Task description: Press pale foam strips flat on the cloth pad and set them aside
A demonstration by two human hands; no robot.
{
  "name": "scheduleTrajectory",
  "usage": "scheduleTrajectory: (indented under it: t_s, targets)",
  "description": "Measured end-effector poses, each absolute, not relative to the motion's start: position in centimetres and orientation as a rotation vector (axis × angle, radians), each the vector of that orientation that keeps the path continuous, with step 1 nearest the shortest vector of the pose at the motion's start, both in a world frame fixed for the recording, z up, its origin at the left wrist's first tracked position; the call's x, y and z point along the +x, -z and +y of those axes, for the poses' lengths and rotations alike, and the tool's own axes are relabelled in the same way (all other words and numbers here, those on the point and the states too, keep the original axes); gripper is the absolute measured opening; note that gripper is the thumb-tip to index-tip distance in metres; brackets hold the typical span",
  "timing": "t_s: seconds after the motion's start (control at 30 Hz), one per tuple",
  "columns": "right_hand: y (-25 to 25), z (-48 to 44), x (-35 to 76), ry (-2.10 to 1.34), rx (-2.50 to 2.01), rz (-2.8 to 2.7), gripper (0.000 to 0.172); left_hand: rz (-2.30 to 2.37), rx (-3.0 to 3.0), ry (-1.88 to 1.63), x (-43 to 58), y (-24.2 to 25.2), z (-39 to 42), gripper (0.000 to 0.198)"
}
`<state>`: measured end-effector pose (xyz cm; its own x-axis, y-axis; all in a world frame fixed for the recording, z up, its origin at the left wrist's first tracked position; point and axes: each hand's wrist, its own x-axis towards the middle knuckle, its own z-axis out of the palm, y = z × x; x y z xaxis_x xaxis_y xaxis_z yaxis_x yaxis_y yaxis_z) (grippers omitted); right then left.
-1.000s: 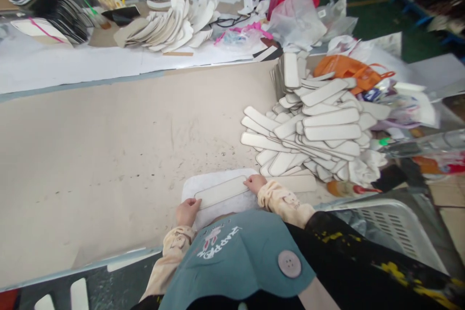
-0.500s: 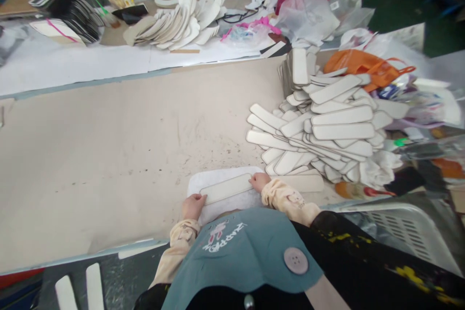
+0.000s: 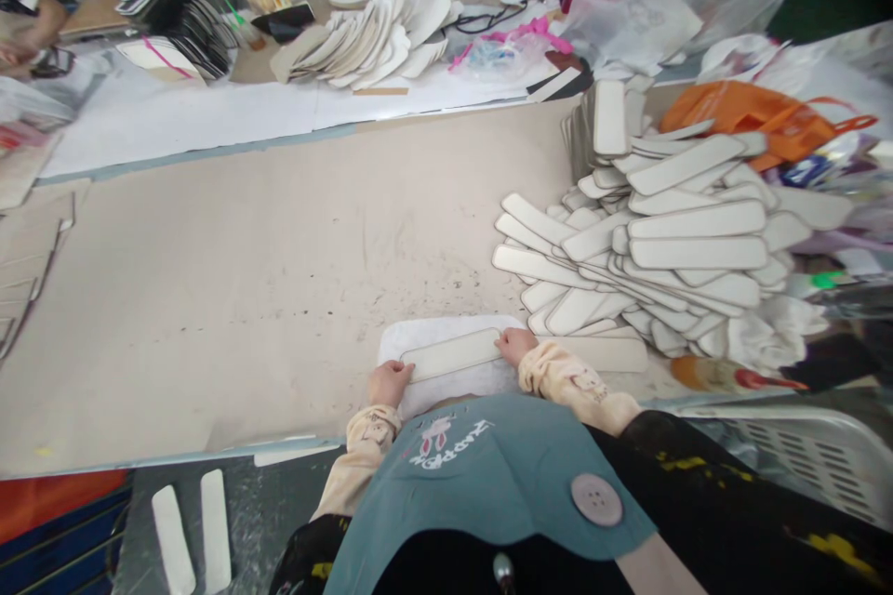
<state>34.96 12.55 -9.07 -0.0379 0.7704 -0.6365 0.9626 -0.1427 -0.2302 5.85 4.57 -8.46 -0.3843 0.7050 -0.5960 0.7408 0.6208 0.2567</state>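
A long off-white strip with rounded ends and a dark edge point(image 3: 452, 355) lies slightly slanted over a white rounded pad point(image 3: 433, 331) at the near side of the table. My left hand point(image 3: 391, 383) pinches the strip's left end between thumb and fingers. At its right end, the fingers of my right hand point(image 3: 516, 346) are closed on it. Just right of that hand, a paler flat strip point(image 3: 600, 354) sticks out beside a large heap of similar strips point(image 3: 698, 237).
An amber bottle with a red nozzle point(image 3: 704, 375) lies by the heap, above a white plastic basket point(image 3: 830, 456). Behind the heap is an orange bag point(image 3: 753, 116). Curved pieces point(image 3: 377, 33) are piled at the back. Another person's arm point(image 3: 42, 23) shows far left.
The view has swung left, so everything sits further right, and another person's arm and stacked sheets now show at the left. Both hands keep hold of the strip, with little visible movement.
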Motion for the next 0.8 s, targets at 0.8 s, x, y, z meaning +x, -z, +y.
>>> scheduleTrajectory:
  t_s: [0.8]
  targets:
    - [9.5, 12.5, 35.8, 1.052, 2.044, 1.831, 0.023, 2.14, 1.07, 0.062, 5.5, 8.3, 5.0, 0.02]
